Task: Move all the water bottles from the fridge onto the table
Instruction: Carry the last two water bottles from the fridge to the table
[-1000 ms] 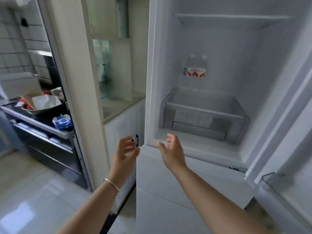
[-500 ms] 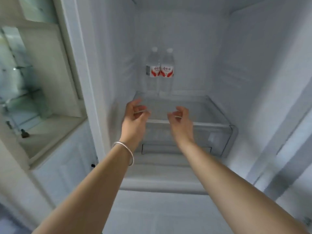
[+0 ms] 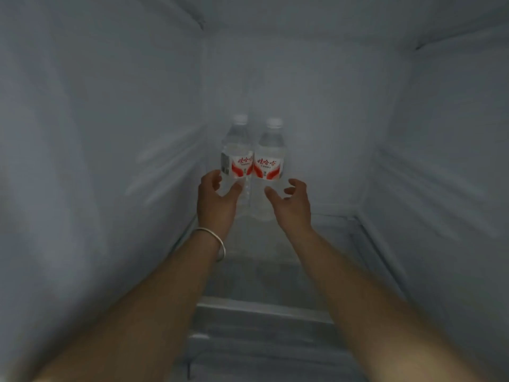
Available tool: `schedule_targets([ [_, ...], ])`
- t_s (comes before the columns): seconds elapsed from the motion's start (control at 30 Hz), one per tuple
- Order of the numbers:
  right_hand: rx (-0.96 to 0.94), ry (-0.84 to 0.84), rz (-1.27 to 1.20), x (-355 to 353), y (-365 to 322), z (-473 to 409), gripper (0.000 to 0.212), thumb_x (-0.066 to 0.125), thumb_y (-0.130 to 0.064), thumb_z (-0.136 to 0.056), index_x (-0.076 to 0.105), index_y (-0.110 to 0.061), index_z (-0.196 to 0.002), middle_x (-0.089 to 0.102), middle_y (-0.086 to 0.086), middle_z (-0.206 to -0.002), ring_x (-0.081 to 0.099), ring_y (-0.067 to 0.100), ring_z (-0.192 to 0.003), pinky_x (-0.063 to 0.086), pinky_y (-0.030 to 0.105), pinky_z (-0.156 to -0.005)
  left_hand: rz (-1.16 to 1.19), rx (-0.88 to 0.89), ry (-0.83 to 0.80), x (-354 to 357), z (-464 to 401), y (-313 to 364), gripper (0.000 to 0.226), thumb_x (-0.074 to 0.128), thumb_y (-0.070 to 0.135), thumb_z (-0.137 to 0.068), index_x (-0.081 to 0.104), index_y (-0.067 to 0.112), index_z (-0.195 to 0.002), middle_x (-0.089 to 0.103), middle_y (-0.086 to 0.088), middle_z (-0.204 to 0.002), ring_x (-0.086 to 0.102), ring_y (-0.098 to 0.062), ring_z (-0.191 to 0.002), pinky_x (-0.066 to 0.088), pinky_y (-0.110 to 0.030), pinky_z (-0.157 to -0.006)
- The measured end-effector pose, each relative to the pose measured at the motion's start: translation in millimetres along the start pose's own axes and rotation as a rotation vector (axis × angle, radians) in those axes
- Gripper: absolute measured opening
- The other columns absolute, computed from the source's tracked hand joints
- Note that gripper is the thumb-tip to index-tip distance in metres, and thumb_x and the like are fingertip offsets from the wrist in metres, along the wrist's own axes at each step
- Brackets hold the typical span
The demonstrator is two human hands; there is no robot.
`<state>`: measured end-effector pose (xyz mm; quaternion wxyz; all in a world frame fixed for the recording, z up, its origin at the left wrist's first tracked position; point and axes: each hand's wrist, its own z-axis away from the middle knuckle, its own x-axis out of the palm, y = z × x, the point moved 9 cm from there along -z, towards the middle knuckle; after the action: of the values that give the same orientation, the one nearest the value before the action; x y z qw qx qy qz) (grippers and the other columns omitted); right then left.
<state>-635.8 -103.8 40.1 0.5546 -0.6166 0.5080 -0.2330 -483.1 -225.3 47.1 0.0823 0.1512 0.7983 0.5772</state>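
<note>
Bottles: two clear ribbed plastic water bottles, left (image 3: 237, 161) and right (image 3: 269, 164), red-white labels, upright, touching, inside white fridge (image 3: 110, 133). Left hand (image 3: 214, 205) and right hand (image 3: 292, 208) fingers apart, around neither.

My left hand (image 3: 216, 201) covers the lower half of the left bottle (image 3: 237, 150); my right hand (image 3: 292, 206) hides part of the right bottle (image 3: 270, 153). Label print's too blurred to read. Both forearms run off the bottom edge.

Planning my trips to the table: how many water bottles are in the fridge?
2. The left bottle and the right bottle stand upright, side by side, at the back. The view shows only this compartment; others may hold more.
</note>
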Motion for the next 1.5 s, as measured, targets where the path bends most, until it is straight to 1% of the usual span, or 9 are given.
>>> schedule_targets([
  [0.2, -0.010, -0.037, -0.054, 15.7, 5.6, -30.3, 0.081, 0.073, -0.047, -0.072, 0.035, -0.018, -0.137, 0.049, 0.003, -0.129, 0.052, 0.018, -0.115, 0.045, 0.036, -0.098, -0.056, 0.152, 0.032, 19.8, -37.3, 10.2, 0.040, 0.076, 0.025, -0.074, 0.046, 0.027, -0.101, 0.047, 0.022, -0.091, 0.049, 0.009, -0.083, 0.036, -0.009, -0.072],
  [0.33, -0.049, -0.112, -0.138, 25.3, -1.0, -39.8, 0.070, 0.076, -0.042, -0.071, 0.041, -0.020, -0.128, 0.053, -0.009, -0.112, 0.055, 0.010, -0.101, 0.043, 0.024, -0.083, -0.029, 0.027, -0.020, 28.8, -53.1, -17.3, 0.068, 0.080, 0.034, -0.069, 0.045, 0.019, -0.125, 0.055, 0.006, -0.113, 0.055, -0.009, -0.099, 0.042, -0.021, -0.084],
  [0.5, -0.037, -0.120, -0.247, 40.5, 6.9, -47.8, 0.066, 0.081, -0.047, -0.064, 0.043, -0.028, -0.115, 0.060, -0.014, -0.102, 0.060, 0.000, -0.087, 0.045, 0.014, -0.071, 0.030, -0.076, -0.099, 44.7, -61.1, -52.5, 0.085, 0.080, 0.065, -0.052, 0.057, 0.018, -0.119, 0.070, 0.000, -0.110, 0.068, -0.016, -0.100, 0.053, -0.045, -0.093],
  [0.73, -0.039, -0.027, -0.257, 33.8, 6.6, -42.2, 0.057, 0.080, -0.042, -0.066, 0.049, -0.027, -0.111, 0.058, -0.018, -0.090, 0.056, -0.006, -0.077, 0.041, 0.007, -0.058, 0.035, -0.074, 0.022, 43.7, -51.4, -40.7, 0.075, 0.066, 0.078, -0.054, 0.063, 0.024, -0.107, 0.073, 0.007, -0.099, 0.069, -0.009, -0.089, 0.054, -0.034, -0.085],
  [0.9, -0.091, -0.038, -0.224, 13.1, -8.2, -12.4, 0.048, 0.080, -0.036, -0.067, 0.048, -0.029, -0.103, 0.057, -0.017, -0.085, 0.057, -0.001, -0.075, 0.042, 0.009, -0.061, 0.108, -0.056, 0.080, 29.2, -22.9, -15.2, 0.047, 0.072, 0.053, -0.068, 0.060, 0.022, -0.102, 0.070, 0.006, -0.096, 0.066, -0.010, -0.089, 0.052, -0.031, -0.084],
  [1.17, -0.147, 0.064, -0.256, -47.7, -41.6, 86.9, 0.047, 0.081, -0.034, -0.067, 0.051, -0.030, -0.101, 0.062, -0.020, -0.089, 0.062, -0.002, -0.082, 0.051, 0.015, -0.069, 0.119, 0.042, -0.150, 7.4, 47.9, 27.1, 0.070, 0.066, 0.076, -0.056, 0.064, 0.028, -0.107, 0.073, 0.006, -0.099, 0.070, -0.010, -0.090, 0.056, -0.039, -0.085],
  [1.3, -0.131, 0.127, -0.267, -75.0, -41.8, 173.5, 0.057, 0.081, -0.048, -0.059, 0.061, -0.019, -0.103, 0.073, -0.005, -0.094, 0.070, 0.008, -0.086, 0.058, 0.039, -0.078, 0.166, 0.055, -0.368, -13.4, 115.3, 41.9, 0.075, 0.067, 0.077, -0.055, 0.066, 0.025, -0.108, 0.074, 0.000, -0.102, 0.070, -0.020, -0.095, 0.054, -0.039, -0.082],
  [1.43, -0.142, 0.274, -0.232, -120.9, -51.9, 281.6, 0.042, 0.082, -0.039, -0.060, 0.058, -0.024, -0.091, 0.070, -0.012, -0.078, 0.066, -0.006, -0.071, 0.051, 0.015, -0.063, 0.204, 0.036, -0.480, -47.2, 209.1, 57.5, 0.054, 0.071, 0.067, -0.058, 0.066, 0.029, -0.096, 0.074, 0.015, -0.084, 0.068, 0.003, -0.080, 0.051, -0.024, -0.075],
  [1.5, -0.123, 0.323, -0.184, -144.4, -53.8, 330.4, 0.035, 0.082, -0.033, -0.065, 0.056, -0.028, -0.088, 0.067, -0.017, -0.074, 0.064, -0.010, -0.068, 0.048, 0.010, -0.061, 0.246, 0.019, -0.536, -61.4, 258.6, 65.0, 0.056, 0.069, 0.064, -0.055, 0.065, 0.028, -0.098, 0.073, 0.013, -0.087, 0.068, 0.002, -0.082, 0.050, -0.021, -0.075],
])
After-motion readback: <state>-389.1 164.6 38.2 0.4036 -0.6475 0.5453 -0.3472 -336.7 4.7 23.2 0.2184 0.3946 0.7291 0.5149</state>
